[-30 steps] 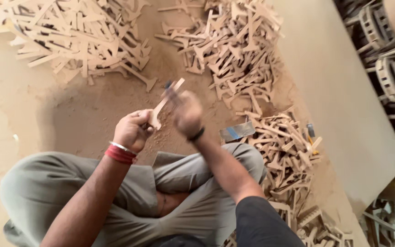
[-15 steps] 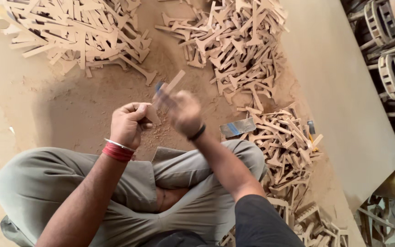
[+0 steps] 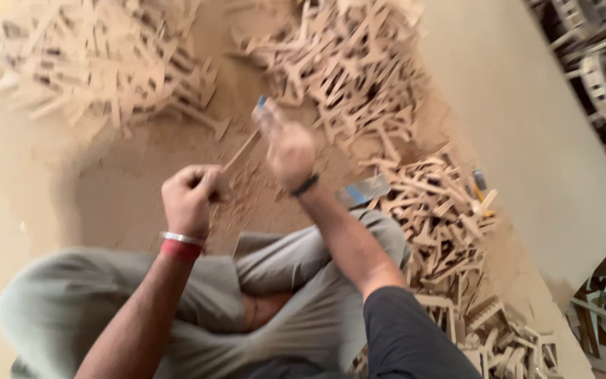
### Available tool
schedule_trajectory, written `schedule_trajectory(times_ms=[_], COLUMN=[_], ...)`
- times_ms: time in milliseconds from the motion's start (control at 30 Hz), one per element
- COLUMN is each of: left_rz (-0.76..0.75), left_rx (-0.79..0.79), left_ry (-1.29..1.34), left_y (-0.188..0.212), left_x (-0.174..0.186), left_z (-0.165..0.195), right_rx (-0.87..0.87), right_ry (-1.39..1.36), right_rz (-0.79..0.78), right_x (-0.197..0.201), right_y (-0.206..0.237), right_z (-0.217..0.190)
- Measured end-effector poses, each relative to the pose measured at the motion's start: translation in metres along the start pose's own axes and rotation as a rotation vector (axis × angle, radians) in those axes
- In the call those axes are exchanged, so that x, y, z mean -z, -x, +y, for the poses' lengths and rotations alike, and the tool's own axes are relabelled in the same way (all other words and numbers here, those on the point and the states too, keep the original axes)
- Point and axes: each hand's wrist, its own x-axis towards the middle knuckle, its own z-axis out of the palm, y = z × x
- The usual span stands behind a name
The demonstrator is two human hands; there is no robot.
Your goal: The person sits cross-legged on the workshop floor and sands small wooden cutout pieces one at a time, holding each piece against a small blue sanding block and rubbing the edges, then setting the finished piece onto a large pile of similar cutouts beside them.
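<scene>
I sit cross-legged on a dusty floor. My left hand (image 3: 192, 200), with a silver and a red band at the wrist, is closed around a thin wooden piece (image 3: 241, 149) that slants up and to the right. My right hand (image 3: 287, 151), with a dark band at the wrist, is blurred and closed on a tool with a blue tip (image 3: 261, 105), held against the upper end of the wooden piece. Sawdust (image 3: 247, 189) lies on the floor under both hands.
Heaps of cut wooden pieces lie at the upper left (image 3: 99, 63), upper middle (image 3: 345, 63) and right (image 3: 443, 217). A flat blue and grey tool (image 3: 363, 191) lies beside my right knee. A pale board (image 3: 527, 133) slants along the right.
My right hand has moved up and away along the wooden piece. My left hand has dropped lower and keeps its hold. The view has shifted a little.
</scene>
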Motion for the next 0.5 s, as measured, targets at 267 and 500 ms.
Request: schedule_trajectory(times_ms=[267,500], left_rz=[-0.382,-0.291], left_rx=[0.377,0.342], left_ry=[0.006,0.073], left_y=[-0.013,-0.017], left_x=[-0.002,-0.009], left_z=[-0.025,-0.026], right_rx=[0.247,0.042], right_ry=[-0.133,-0.056], right_rz=[-0.215,-0.274], right_x=[0.002,0.003], right_y=[0.007,-0.001], right_z=[-0.027,-0.038])
